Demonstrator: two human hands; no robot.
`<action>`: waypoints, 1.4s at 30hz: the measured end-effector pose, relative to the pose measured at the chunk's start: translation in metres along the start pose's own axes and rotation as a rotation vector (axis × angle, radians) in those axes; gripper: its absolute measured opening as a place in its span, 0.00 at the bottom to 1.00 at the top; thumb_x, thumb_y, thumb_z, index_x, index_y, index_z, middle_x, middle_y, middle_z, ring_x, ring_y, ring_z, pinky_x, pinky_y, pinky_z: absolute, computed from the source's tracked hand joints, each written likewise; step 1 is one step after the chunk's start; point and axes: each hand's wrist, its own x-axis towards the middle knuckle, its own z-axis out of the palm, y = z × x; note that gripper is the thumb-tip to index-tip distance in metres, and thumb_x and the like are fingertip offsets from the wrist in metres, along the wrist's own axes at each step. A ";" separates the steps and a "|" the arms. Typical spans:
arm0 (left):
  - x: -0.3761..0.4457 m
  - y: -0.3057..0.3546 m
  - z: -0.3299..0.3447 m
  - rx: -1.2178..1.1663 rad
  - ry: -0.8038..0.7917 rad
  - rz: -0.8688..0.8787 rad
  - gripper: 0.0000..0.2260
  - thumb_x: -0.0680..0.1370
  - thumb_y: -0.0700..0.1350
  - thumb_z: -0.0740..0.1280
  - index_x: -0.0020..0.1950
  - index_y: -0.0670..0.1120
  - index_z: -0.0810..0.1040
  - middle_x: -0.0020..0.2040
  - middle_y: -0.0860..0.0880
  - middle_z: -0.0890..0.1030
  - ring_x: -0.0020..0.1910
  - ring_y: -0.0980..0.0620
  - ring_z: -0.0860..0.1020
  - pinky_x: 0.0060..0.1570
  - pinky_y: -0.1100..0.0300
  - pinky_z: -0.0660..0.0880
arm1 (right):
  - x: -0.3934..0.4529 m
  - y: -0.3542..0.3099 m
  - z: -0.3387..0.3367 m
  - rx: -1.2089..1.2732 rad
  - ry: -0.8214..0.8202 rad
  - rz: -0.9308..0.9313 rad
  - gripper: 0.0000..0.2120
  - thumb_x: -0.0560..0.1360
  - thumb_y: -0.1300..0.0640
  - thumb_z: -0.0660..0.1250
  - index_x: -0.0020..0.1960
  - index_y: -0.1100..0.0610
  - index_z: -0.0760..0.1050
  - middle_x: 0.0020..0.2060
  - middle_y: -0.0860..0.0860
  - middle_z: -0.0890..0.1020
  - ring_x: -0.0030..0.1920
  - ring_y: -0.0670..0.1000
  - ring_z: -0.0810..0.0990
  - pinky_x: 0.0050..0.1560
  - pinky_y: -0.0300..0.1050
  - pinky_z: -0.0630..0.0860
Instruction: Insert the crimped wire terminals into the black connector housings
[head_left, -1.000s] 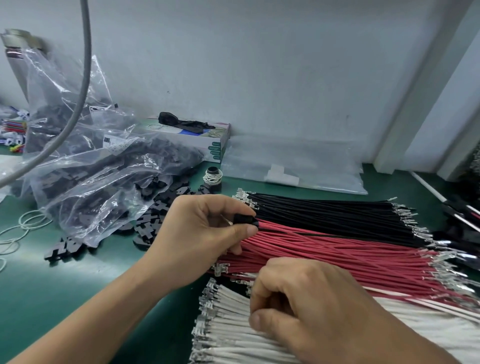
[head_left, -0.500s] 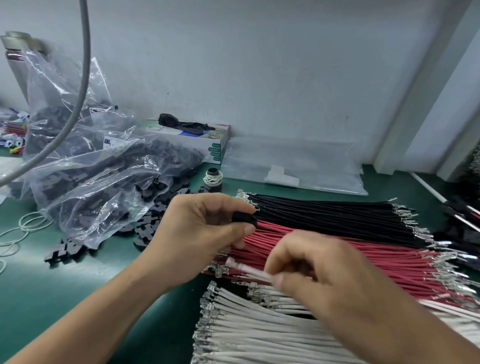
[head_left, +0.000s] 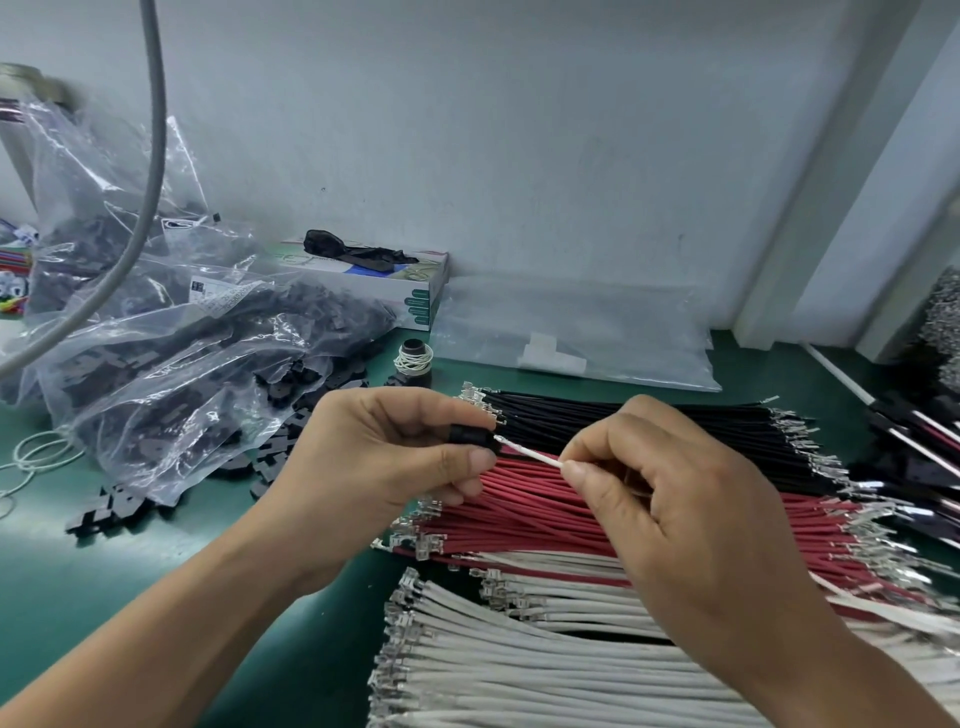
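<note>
Left hand (head_left: 384, 467) pinches one black housing (head_left: 470, 435) above the red wires (head_left: 545, 514). Right hand (head_left: 691, 499) pinches one white wire (head_left: 530, 454), terminal tip at the housing's mouth. Best kept straight, in line with the cavity, pushed till seated. Three wire piles: black (head_left: 649, 431), red, white (head_left: 519, 654); too many to count.

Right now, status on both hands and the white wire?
Left hand grips black housing. Right hand pinches white wire, terminal at housing mouth. Nothing blocking.

Bare hands (head_left: 395, 467), sleeveless forearms
</note>
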 end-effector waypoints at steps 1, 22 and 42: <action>0.000 0.000 0.000 -0.002 0.000 -0.003 0.14 0.63 0.42 0.80 0.48 0.45 0.89 0.37 0.38 0.86 0.34 0.47 0.85 0.36 0.62 0.81 | 0.000 0.001 0.000 -0.017 0.005 -0.030 0.05 0.78 0.48 0.64 0.44 0.44 0.76 0.40 0.41 0.75 0.38 0.46 0.75 0.33 0.43 0.73; -0.002 0.001 0.002 -0.025 -0.072 -0.055 0.13 0.66 0.43 0.78 0.50 0.43 0.88 0.38 0.36 0.86 0.35 0.46 0.85 0.39 0.60 0.82 | 0.004 0.013 0.004 0.146 0.080 -0.100 0.05 0.77 0.52 0.68 0.45 0.49 0.81 0.41 0.42 0.77 0.41 0.47 0.78 0.40 0.42 0.73; -0.006 0.005 0.004 0.140 -0.019 0.001 0.12 0.65 0.45 0.79 0.48 0.47 0.89 0.33 0.39 0.85 0.31 0.47 0.84 0.33 0.61 0.80 | -0.002 0.009 0.019 0.089 0.102 -0.068 0.04 0.78 0.55 0.68 0.45 0.50 0.80 0.41 0.41 0.75 0.40 0.45 0.76 0.38 0.39 0.74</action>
